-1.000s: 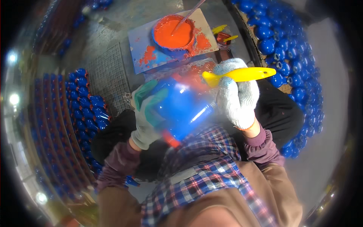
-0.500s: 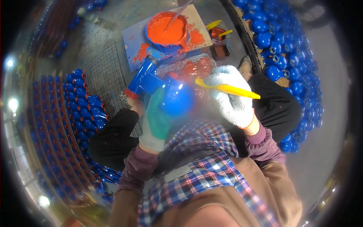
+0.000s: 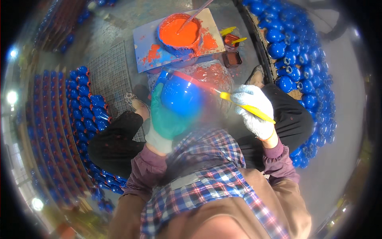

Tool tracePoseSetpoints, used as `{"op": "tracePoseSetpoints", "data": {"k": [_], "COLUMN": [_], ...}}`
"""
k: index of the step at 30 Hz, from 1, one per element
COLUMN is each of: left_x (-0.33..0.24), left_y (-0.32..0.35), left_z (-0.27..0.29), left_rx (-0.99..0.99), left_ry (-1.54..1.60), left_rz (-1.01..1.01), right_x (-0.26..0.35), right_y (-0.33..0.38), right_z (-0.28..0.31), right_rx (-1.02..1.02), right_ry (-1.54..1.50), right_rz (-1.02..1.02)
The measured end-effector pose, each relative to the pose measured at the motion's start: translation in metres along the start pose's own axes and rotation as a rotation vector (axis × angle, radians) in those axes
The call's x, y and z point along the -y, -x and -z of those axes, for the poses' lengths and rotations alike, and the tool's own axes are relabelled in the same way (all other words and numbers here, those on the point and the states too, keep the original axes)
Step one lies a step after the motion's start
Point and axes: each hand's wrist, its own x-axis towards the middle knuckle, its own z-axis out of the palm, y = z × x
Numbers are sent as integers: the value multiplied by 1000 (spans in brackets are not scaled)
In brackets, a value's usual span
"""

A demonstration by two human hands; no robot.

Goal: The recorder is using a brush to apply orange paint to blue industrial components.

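Observation:
My left hand, in a white glove with a green palm, is closed round a glossy blue pipe fitting with a red rim. The fitting is held over the lap, its rim turned up and away from me. A white knitted glove covers my right hand, which grips a paintbrush by its yellow handle. The brush points left, and its tip meets or nearly meets the right end of the red rim; blur hides the exact contact.
Ahead, a bucket of orange-red paint with a stick in it stands on a stained board. Small tins sit to its right. Blue fittings crowd the right rack and left stacks. A wire grid lies left.
The fitting has been turned, so its rounded body now faces me and its side pipe is mostly hidden. My right hand has moved right and down, swinging the brush tip toward the rim.

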Motion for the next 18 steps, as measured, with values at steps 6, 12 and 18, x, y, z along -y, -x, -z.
{"op": "tracePoseSetpoints", "data": {"k": [6, 12, 18], "left_x": [-1, -43, -70], "left_y": [24, 50, 56], "left_z": [-33, -23, -30], "left_rx": [-121, 24, 472], "left_ry": [-477, -2137, -2519], "left_rz": [-368, -1514, -1558], "right_x": [15, -5, -27], "right_y": [-2, -80, -109], "right_z": [-1, -1, -28], "right_rx": [-243, -128, 196], "right_ry": [-131, -55, 9], "right_rz": [-241, -470, -426]}}
